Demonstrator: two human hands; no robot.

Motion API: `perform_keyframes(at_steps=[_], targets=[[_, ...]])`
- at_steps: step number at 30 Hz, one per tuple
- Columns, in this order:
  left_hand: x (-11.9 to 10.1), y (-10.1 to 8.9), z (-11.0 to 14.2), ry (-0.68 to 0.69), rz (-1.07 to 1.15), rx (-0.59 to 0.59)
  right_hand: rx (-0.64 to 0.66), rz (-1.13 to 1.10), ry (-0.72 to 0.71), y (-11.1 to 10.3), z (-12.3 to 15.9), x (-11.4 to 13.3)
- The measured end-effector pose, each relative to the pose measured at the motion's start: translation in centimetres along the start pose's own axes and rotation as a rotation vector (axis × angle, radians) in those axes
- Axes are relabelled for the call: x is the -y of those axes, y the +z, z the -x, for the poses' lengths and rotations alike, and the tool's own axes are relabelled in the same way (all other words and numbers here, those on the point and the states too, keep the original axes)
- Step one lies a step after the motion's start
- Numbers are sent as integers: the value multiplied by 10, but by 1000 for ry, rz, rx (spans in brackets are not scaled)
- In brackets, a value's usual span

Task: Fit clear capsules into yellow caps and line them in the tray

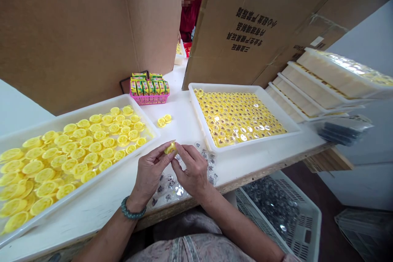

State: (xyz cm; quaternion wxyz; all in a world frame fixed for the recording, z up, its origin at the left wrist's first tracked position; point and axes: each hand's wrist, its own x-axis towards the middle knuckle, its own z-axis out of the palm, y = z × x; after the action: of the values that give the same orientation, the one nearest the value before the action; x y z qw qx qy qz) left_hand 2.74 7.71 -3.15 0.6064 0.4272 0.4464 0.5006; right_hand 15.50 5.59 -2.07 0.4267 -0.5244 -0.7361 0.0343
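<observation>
Between my two hands, above the table's front part, is a small round yellow plastic piece [170, 148]. My left hand [152, 170], with a beaded bracelet on its wrist, pinches it from the left. The fingertips of my right hand [193, 168] close on its right side. Under and around my hands lie several small clear discs with dark prints [168, 184]. To the left, a white tray [150, 125] holds many loose yellow round pieces [78, 153]. On the right, another white tray [211, 143] is filled with rows of yellow pieces with shiny printed faces [239, 116].
A pink basket [150, 99] of small boxes and a few yellow pieces [164, 120] stand behind my hands. Cardboard sheets [245, 28] wall the back. Stacked trays [325, 84] rise at the right. Below the table edge sits a white crate [313, 217]. A person [188, 16] is beyond.
</observation>
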Motion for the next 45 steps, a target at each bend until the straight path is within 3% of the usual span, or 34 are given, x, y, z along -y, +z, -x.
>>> perform_keyframes(at_steps=[9, 15, 21, 29, 34, 42, 45], targets=[[-1, -2, 0, -67, 10, 51, -35, -50, 56, 4, 0, -2], [-2, -3, -1, -21, 81, 92, 27, -198, 147, 1, -1, -4], [-4, 0, -1, -22, 54, 99, 2, -150, 106, -7, -1, -2], [-5, 0, -1, 6, 55, 14, -12, -102, 38, 1, 4, -3], [-1, -1, -1, -13, 102, -1, 2, -182, 118, 4, 6, -1], [-9, 0, -1, -3, 82, 50, 220, -645, 409, -20, -15, -13], [-11, 0, 0, 2, 51, 80, 265, -637, 434, -20, -24, -15]])
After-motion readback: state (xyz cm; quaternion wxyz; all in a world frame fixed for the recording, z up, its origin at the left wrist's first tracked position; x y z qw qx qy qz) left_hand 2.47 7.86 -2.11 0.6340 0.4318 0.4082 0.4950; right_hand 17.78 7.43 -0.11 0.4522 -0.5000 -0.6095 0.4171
